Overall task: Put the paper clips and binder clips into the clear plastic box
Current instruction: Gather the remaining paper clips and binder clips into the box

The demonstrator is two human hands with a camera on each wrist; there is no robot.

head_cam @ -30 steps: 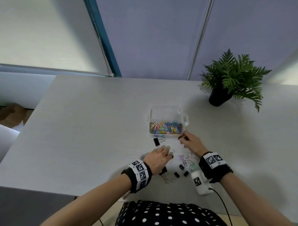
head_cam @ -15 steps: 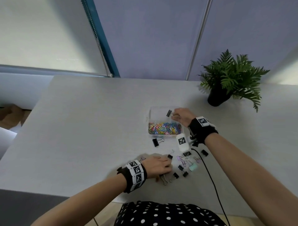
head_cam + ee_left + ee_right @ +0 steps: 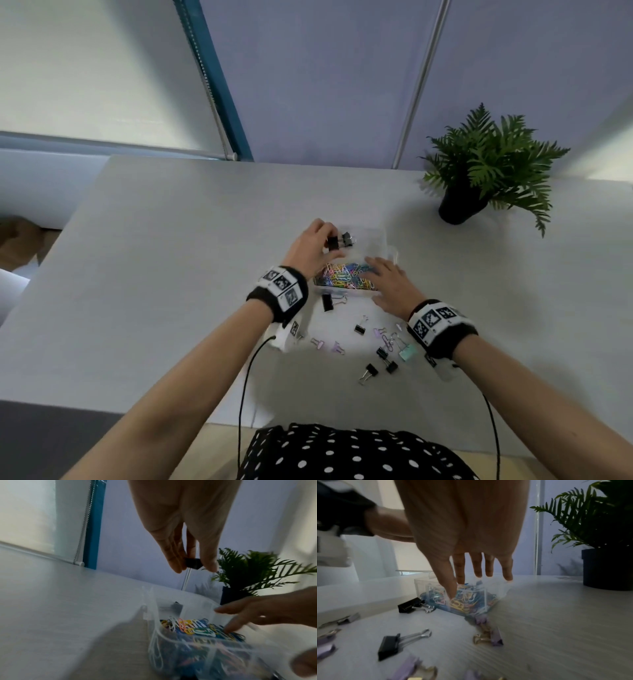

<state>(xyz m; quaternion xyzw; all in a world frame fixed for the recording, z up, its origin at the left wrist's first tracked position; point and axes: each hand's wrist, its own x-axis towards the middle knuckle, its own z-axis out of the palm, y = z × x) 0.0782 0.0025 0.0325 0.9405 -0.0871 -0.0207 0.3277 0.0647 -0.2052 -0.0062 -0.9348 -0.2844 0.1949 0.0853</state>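
The clear plastic box (image 3: 385,241) stands mid-table, its near compartment full of coloured paper clips (image 3: 346,277). My left hand (image 3: 330,245) hovers over the far compartment and pinches a black binder clip (image 3: 192,564) between thumb and fingers. Another black binder clip (image 3: 176,605) lies in that far compartment. My right hand (image 3: 371,270) is over the box's near right side with straight, spread fingers (image 3: 477,568); one fingertip touches the paper clips (image 3: 197,627). Loose binder clips lie on the table before the box: a large black one (image 3: 327,302), purple ones (image 3: 337,347), a mint one (image 3: 407,353).
A potted fern (image 3: 479,171) stands at the table's far right. Small black binder clips (image 3: 390,366) lie near my right wrist. Cables from both wristbands trail over the table's near edge (image 3: 239,419). A window blind and wall run behind the table.
My left hand rose from the table to above the box with a black binder clip. My right hand let its black clip go in the far compartment and drew back to the near side.
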